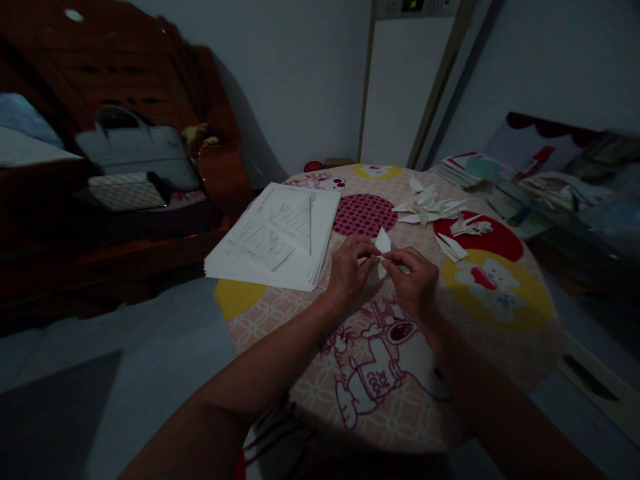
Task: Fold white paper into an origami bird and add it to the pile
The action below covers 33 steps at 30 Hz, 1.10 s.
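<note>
Over the middle of a round table, my left hand (350, 268) and my right hand (414, 272) both pinch a small folded white paper piece (383, 240). One pointed tip of it sticks up beyond the fingers, and its lower part hangs between the two hands. Fingers hide its centre. To the left lies a stack of white paper sheets (270, 275), with a folded triangle of printed paper (295, 223) on top. Several pointed folded paper pieces (425, 203) are heaped behind my right hand, and a single narrow one (451, 247) lies nearer.
A patterned cloth (280, 333) covers the table. At left, a wooden bench (220, 160) holds a grey bag (140, 150) and a checked pouch (127, 191). Papers and booklets (465, 170) are piled beyond the table's right side. A white appliance (405, 87) stands behind.
</note>
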Available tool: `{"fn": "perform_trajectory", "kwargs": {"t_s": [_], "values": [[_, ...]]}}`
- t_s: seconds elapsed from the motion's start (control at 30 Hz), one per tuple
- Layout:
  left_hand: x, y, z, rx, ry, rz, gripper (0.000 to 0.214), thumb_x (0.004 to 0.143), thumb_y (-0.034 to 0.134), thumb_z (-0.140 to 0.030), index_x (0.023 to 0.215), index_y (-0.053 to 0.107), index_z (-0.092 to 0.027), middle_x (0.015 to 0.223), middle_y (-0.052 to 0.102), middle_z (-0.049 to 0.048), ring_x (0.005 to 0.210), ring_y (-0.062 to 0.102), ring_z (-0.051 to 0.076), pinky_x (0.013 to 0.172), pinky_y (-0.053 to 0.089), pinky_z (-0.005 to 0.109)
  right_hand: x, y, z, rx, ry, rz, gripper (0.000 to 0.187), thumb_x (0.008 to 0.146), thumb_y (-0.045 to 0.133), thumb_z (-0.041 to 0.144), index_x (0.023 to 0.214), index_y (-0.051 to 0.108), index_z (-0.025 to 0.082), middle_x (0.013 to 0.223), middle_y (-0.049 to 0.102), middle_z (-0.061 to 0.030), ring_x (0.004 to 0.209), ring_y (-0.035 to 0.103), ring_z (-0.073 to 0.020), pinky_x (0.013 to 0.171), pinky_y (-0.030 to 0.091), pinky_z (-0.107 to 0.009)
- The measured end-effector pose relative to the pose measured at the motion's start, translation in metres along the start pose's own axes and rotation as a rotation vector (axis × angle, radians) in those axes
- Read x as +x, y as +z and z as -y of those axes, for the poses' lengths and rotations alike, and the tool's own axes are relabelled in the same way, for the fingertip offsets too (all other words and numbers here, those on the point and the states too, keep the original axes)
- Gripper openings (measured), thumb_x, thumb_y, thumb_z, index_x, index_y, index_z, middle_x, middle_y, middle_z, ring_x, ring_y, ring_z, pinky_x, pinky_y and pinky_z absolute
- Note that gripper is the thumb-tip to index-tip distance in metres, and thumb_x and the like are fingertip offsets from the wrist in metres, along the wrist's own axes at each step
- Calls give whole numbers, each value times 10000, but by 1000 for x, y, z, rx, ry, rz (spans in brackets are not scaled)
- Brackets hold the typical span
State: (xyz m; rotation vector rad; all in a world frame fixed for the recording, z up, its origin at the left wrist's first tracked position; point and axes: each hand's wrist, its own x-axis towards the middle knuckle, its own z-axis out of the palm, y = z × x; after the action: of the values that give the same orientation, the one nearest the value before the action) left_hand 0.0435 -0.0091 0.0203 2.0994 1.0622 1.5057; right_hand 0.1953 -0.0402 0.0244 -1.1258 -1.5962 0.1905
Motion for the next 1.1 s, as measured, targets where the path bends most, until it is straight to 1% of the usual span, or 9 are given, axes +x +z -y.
{"fn": "perform_trajectory", "kwargs": {"t_s": [0.13, 0.37, 0.43, 0.6, 0.7, 0.87, 0.93, 1.0, 1.1], "values": [[1, 0, 2, 24, 49, 0, 43, 825, 699, -117, 851, 689, -149, 979, 659, 72, 942, 626, 174, 839, 516, 293, 1, -1, -1, -14, 15, 34, 137, 824, 649, 185, 917, 750, 191, 850, 708, -50, 755, 654, -181, 691, 519, -307], [3, -3, 1, 77, 129, 27, 54, 853, 654, -111, 859, 670, -162, 953, 662, 59, 934, 623, 176, 840, 499, 298, 4, -7, 0, 42, 22, 52, 81, 819, 698, 213, 876, 752, 195, 843, 682, -46, 770, 652, -181, 696, 531, -312], [3, -4, 0, 66, 143, 26, 55, 856, 652, -110, 865, 669, -161, 949, 667, 57, 932, 627, 174, 838, 497, 296, 6, -9, -1, 59, 4, 51, 84, 809, 714, 209, 881, 755, 195, 879, 686, -55, 816, 662, -189, 734, 541, -325], [4, -6, 1, 41, 145, 50, 41, 857, 660, -125, 857, 675, -163, 942, 680, 55, 926, 633, 173, 839, 496, 298, 8, -11, -8, 91, -12, 56, 91, 783, 751, 224, 872, 763, 215, 1090, 712, -88, 1014, 669, -225, 888, 537, -387], [6, -7, 3, -19, 117, 82, 26, 858, 668, -157, 842, 685, -168, 937, 693, 55, 923, 638, 175, 848, 493, 303, 9, -11, -8, 146, 2, 81, 65, 785, 747, 226, 847, 764, 215, 982, 742, -71, 940, 687, -214, 858, 542, -380], [12, -11, 3, -221, -30, 164, 130, 821, 726, -291, 762, 711, -176, 833, 705, 42, 850, 637, 179, 808, 487, 302, 7, -11, -3, 221, 122, 75, 29, 757, 761, 224, 738, 757, 202, 743, 739, -19, 699, 672, -168, 690, 537, -309], [14, -13, 3, -345, -158, 209, 172, 779, 759, -335, 764, 724, -166, 803, 701, 40, 794, 629, 170, 744, 479, 286, 6, -12, -2, 278, 234, 83, 49, 730, 779, 236, 710, 758, 197, 686, 732, -8, 624, 651, -150, 624, 519, -283], [15, -13, 3, -485, -329, 262, 230, 746, 777, -369, 788, 731, -148, 765, 691, 36, 718, 609, 150, 668, 454, 263, 6, -11, -3, 368, 371, 86, 66, 693, 798, 244, 693, 759, 191, 642, 724, -3, 563, 627, -136, 569, 501, -264], [14, -13, 3, -652, -542, 336, 301, 709, 796, -408, 769, 717, -124, 694, 664, 23, 625, 565, 112, 608, 415, 239, 7, -10, -4, 515, 537, 89, 86, 650, 809, 244, 671, 755, 181, 607, 713, -4, 520, 609, -128, 533, 494, -253]]}}
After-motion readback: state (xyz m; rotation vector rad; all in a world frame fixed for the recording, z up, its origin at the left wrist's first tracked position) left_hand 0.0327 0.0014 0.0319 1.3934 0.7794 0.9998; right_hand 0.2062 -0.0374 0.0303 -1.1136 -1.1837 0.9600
